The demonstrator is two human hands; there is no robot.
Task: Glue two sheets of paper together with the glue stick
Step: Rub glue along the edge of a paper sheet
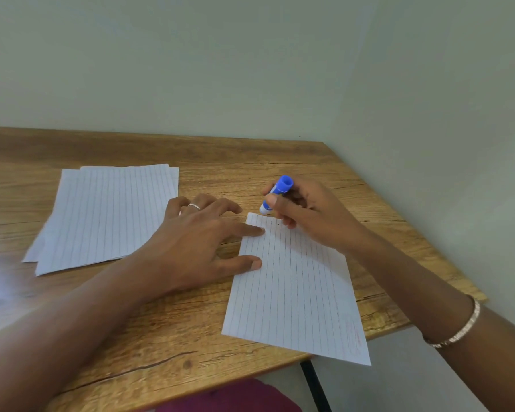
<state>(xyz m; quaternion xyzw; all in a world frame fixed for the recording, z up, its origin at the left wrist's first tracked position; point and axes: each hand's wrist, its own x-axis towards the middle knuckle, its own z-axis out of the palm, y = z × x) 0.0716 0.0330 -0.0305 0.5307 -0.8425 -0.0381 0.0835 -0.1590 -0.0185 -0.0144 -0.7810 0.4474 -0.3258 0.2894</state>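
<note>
A single lined sheet (298, 292) lies on the wooden table (167, 346), its near right corner hanging over the table's edge. My left hand (202, 236) presses its thumb and forefinger flat on the sheet's left edge. My right hand (306, 209) grips a blue glue stick (275, 194), tilted with its tip down at the sheet's far left corner. Whether the tip touches the paper cannot be told. A small pile of lined sheets (101, 215) lies to the left.
The table stands in a corner, with pale walls (250, 69) behind and to the right. Its right edge runs diagonally close to my right forearm. A black table leg (315, 388) shows below the near edge.
</note>
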